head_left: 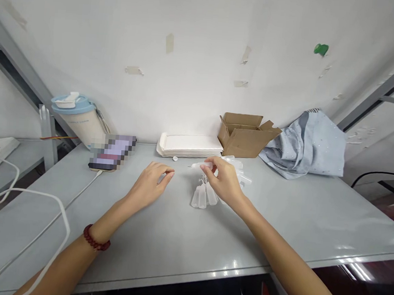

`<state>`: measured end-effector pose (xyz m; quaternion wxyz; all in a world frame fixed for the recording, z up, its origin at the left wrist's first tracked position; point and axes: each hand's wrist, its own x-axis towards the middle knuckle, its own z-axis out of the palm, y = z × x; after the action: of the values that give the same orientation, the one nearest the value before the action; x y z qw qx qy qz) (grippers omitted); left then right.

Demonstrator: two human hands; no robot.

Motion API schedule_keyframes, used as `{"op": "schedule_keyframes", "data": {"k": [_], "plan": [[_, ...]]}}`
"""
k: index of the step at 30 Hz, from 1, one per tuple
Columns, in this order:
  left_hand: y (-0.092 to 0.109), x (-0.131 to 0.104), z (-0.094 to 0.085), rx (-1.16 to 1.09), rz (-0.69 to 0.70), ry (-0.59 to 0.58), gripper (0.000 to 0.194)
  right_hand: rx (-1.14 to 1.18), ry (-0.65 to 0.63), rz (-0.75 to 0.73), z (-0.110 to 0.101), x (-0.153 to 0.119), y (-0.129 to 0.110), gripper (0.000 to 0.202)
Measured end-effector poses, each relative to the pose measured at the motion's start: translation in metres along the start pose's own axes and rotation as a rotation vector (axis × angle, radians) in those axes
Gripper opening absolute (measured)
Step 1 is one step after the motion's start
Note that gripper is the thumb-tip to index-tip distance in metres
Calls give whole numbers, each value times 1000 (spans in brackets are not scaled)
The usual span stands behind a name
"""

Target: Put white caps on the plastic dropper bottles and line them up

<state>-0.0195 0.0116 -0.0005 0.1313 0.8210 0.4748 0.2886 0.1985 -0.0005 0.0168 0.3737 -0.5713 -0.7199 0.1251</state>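
Observation:
My right hand (224, 177) pinches a small translucent needle-tip bottle (199, 165) between thumb and fingers. Its thin tip points left, just above the table. Below and beside that hand lies a cluster of similar clear plastic bottles (202, 198), partly covered by the hand. To the left, my left hand (149, 182) hovers over the table with thumb and index finger drawn together. Whatever is between those fingertips, if anything, is too small to make out. A tiny white round piece (175, 158) rests on the table beyond the hands.
Against the wall stand a stack of white envelopes (190, 143) and an open cardboard box (243, 140). Grey-blue cloth (308, 145) is heaped at the right. On the left are a phone (113, 152) with a white cable (77, 196) and a lidded tumbler (81, 120).

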Motion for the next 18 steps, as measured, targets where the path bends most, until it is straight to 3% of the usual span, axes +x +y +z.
{"op": "schedule_keyframes", "data": {"k": [6,12,18], "plan": [[-14,12,4,111,24,4,21,-222,10,62,-9,6,7,16],[-30,37,6,283,143,-43,23,-292,-107,82,-11,6,8,12],[-43,62,14,379,167,-77,25,-328,-196,22,-12,4,7,12]]}}
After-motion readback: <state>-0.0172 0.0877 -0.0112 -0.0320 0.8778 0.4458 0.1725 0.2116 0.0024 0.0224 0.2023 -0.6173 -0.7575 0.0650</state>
